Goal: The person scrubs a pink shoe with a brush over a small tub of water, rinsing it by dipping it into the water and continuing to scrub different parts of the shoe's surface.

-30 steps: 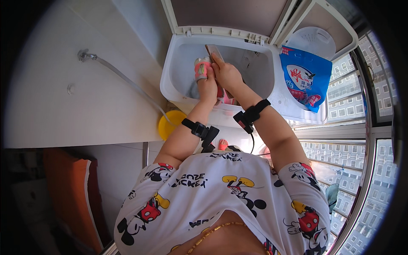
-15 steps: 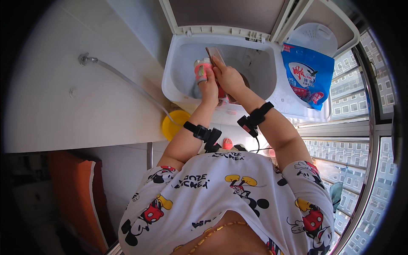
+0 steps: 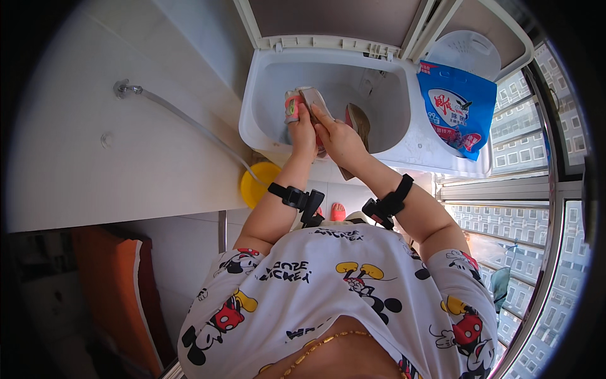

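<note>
The left hand [image 3: 303,131] is gripping a pink-and-white item [image 3: 292,107] over the open washer tub [image 3: 273,74]. Close beside it, the right hand [image 3: 341,141] is clasping a flat pale object [image 3: 312,100], one finger lying along it.

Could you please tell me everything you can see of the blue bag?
The blue bag is a glossy pouch that looks like plastic, with a white oval, red lettering and pinkish patches near its bottom. It sits tilted on the washing machine's white top, partly covering a round white perforated disc. Whether it is open is unclear.
</note>
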Available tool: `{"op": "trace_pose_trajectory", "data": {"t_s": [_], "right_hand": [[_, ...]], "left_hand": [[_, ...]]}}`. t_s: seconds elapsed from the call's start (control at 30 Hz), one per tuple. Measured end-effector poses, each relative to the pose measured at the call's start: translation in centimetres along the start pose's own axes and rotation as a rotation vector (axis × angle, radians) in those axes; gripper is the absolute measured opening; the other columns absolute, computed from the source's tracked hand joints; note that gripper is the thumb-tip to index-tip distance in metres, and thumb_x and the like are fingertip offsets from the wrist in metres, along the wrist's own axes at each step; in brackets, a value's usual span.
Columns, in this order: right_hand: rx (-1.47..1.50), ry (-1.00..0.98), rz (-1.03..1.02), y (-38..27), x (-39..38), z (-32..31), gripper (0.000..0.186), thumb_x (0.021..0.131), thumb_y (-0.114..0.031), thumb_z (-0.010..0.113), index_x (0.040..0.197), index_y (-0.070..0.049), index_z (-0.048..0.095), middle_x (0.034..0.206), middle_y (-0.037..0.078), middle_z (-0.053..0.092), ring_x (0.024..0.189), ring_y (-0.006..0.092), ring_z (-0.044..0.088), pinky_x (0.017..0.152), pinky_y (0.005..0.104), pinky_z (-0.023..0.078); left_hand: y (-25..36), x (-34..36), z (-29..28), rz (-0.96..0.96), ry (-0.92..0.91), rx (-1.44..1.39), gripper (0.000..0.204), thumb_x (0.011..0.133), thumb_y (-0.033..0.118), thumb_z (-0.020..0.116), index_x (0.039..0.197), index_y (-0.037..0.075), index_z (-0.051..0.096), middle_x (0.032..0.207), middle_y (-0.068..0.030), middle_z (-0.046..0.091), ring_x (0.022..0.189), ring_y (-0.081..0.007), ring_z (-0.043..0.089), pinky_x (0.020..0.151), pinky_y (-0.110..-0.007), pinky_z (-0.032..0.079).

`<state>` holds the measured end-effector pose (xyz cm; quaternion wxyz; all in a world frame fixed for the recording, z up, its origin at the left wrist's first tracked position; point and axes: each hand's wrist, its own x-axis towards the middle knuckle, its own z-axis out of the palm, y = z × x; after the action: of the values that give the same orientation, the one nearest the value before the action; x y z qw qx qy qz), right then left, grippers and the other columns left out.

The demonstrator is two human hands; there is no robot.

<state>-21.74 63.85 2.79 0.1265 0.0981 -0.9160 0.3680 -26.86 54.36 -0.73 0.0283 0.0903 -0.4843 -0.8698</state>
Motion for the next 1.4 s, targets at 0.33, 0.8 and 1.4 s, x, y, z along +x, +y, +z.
{"op": "trace_pose_trajectory", "data": {"t_s": [0.33, 0.8, 1.4], "right_hand": [[-0.013, -0.021, 0.081, -0.3, 3.3, -0.4, 0.042, 0.093, -0.031, 0.047, 0.134, -0.021, 0.049, 0.078, 0.025, 0.063, 0.072, 0.0401, 0.063, 0.065, 0.0474, 0.051], [-0.005, -0.054, -0.081, -0.6, -0.7, -0.5, 0.046, 0.092, -0.028, 0.051, 0.137, -0.022, 0.046, 0.076, 0.023, 0.062, 0.068, 0.0391, 0.063, 0.06, 0.0469, 0.051], [0.489, 0.28, 0.149, 10.0, 0.5, -7.6, 0.081, 0.08, -0.02, 0.076, 0.143, 0.0, 0.029, 0.117, 0.019, 0.058, 0.103, 0.0229, 0.059, 0.085, 0.0291, 0.048]], "left_hand": [[1.0, -1.1, 0.0, -0.136, -0.017, -0.012, 0.033, 0.099, 0.029, 0.046, 0.12, 0.004, 0.052, 0.104, -0.005, 0.059, 0.092, -0.0129, 0.059, 0.07, -0.028, 0.053], [0.8, 0.2, -0.7, -0.034, 0.014, -0.018, 0.031, 0.097, 0.028, 0.049, 0.115, 0.004, 0.054, 0.101, -0.0065, 0.06, 0.084, -0.0139, 0.06, 0.072, -0.027, 0.053], [6.9, 0.5, -3.0, -0.094, 0.0, -0.5, 0.031, 0.097, 0.03, 0.046, 0.113, 0.005, 0.054, 0.109, -0.0073, 0.059, 0.107, -0.0227, 0.056, 0.096, -0.041, 0.046]]}}
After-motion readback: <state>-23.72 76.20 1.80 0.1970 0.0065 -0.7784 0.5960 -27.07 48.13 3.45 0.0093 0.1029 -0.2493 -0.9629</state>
